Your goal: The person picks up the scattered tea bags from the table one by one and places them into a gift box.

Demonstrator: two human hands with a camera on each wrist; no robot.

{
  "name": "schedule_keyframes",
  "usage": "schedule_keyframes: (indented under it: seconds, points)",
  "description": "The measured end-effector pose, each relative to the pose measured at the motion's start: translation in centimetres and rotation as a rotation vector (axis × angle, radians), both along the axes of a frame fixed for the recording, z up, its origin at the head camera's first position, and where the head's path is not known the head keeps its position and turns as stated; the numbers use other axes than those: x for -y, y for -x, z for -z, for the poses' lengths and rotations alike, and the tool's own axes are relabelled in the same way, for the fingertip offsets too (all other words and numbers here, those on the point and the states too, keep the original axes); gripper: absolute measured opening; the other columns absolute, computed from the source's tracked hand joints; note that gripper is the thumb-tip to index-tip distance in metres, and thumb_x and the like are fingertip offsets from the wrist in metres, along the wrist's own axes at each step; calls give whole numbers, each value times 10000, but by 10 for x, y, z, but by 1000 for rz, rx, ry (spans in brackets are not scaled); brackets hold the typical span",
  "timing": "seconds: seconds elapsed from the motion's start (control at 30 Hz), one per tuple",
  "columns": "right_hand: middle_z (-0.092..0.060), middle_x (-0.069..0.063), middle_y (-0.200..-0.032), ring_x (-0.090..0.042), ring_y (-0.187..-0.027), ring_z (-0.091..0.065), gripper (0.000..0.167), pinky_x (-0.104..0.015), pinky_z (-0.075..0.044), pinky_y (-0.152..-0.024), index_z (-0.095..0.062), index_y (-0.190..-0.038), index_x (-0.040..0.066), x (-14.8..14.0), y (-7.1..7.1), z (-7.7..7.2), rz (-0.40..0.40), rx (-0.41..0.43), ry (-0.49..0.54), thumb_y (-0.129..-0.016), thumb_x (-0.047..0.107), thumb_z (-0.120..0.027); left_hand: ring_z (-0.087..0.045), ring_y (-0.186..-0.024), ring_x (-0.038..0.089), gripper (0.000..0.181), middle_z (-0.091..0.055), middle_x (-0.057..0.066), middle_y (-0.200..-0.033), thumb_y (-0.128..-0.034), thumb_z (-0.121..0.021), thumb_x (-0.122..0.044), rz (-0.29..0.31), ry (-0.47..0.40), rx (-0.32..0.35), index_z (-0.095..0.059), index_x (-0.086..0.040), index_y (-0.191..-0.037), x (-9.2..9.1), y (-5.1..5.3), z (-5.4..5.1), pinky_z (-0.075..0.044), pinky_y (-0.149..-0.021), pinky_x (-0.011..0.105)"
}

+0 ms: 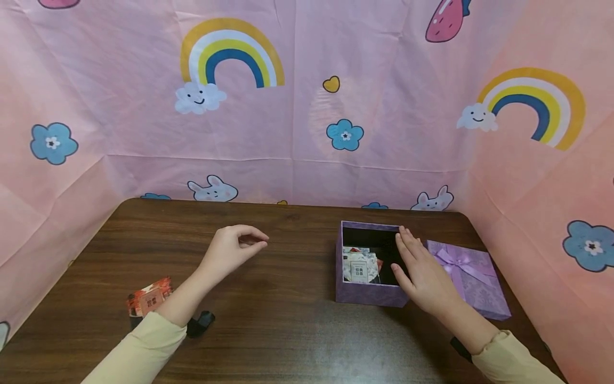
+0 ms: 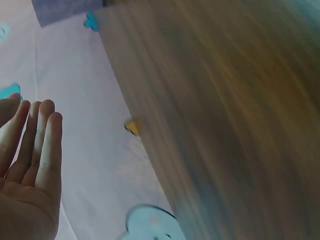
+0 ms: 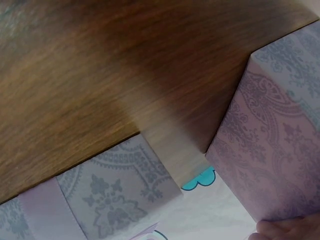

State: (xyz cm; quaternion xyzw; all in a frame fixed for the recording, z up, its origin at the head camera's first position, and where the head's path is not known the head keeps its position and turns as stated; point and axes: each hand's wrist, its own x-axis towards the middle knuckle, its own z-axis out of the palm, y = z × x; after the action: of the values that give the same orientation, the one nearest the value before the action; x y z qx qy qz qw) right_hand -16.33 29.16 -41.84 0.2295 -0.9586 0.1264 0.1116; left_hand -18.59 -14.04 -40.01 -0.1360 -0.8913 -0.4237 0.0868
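A purple patterned gift box [image 1: 371, 295] stands uncovered on the table. Inside it, at the left, are small floral-printed packets [image 1: 360, 269], one with a light printed label. My right hand [image 1: 427, 277] rests on the box's right rim with its fingers extended; in the right wrist view, fingertips [image 3: 292, 229] touch the box wall [image 3: 270, 145]. Left of the box, my left hand [image 1: 232, 250] hovers over the table, holding nothing. Its fingers [image 2: 49, 155] look nearly straight in the left wrist view, the thumb close to them.
A purple lid [image 1: 479, 282] with a ribbon bow lies right of the box. An orange-red packet [image 1: 150, 298] lies by my left forearm, which partly covers it. Black strap-like pieces [image 1: 201, 324] show beside both forearms. Printed pink cloth [image 1: 307, 106] surrounds the brown wooden table [image 1: 288, 341].
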Motion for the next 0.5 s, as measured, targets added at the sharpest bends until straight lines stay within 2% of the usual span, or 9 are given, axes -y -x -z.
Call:
schedule_keyframes:
  seconds: [0.3, 0.37, 0.5]
  points:
    - [-265, -238, -1738, -440, -1588, -326, 688, -592, -323, -1269, -358, -1620, -56, 1, 1, 0, -1, -14, -5, -1054, 248, -604, -811, -966, 275, 147, -807, 132, -1123, -970, -787, -113, -91, 47, 75, -817, -78, -1109, 45, -14, 2, -613, -739, 214]
    - [-266, -239, -1738, -441, -1587, -326, 685, -554, -291, -1298, -361, -1618, -57, 1, 1, 1, 0, -16, -5, -1058, 253, -602, -811, -972, 274, 160, -806, 135, -1137, -972, -788, -132, -111, 61, 81, -815, -83, -1122, 54, -17, 1, -608, -739, 220]
    - [-266, -243, -1736, -446, -1586, -325, 679, -394, -137, -1356, -364, -1614, -64, 0, 2, 3, 1, -17, -1, -1065, 262, -597, -816, -952, 243, 193, -803, 147, -1158, -979, -790, -179, -138, 76, 93, -808, -82, -1145, 69, -24, -1, -606, -735, 222]
